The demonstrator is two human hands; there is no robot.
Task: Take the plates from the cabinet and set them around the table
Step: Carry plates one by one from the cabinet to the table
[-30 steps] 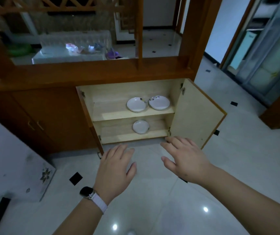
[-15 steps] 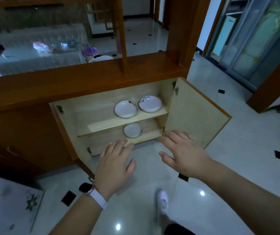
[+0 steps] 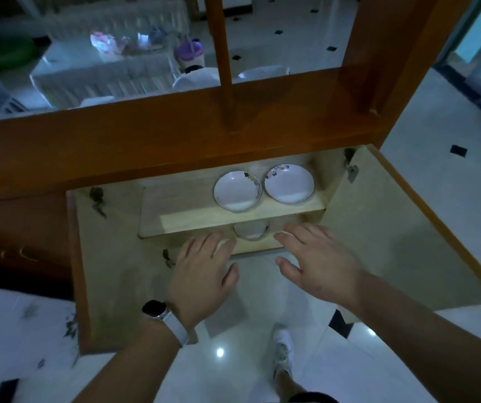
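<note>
Cabinet [image 3: 402, 228] doors open. Top shelf [image 3: 192, 220]: 2 plates side by side, L plate [image 3: 238, 191] & R plate [image 3: 289, 184], rims nearly touching. 3rd plate [image 3: 251, 230] on bottom shelf [image 3: 262, 245], partly hidden by top shelf edge. L hand [image 3: 204, 269] & R hand [image 3: 318, 263] palm-down in front of bottom shelf, either side of 3rd plate; fingers [image 3: 306, 237] straight, spread wide, holding nothing. Watch [image 3: 154, 309] on L wrist.
</note>
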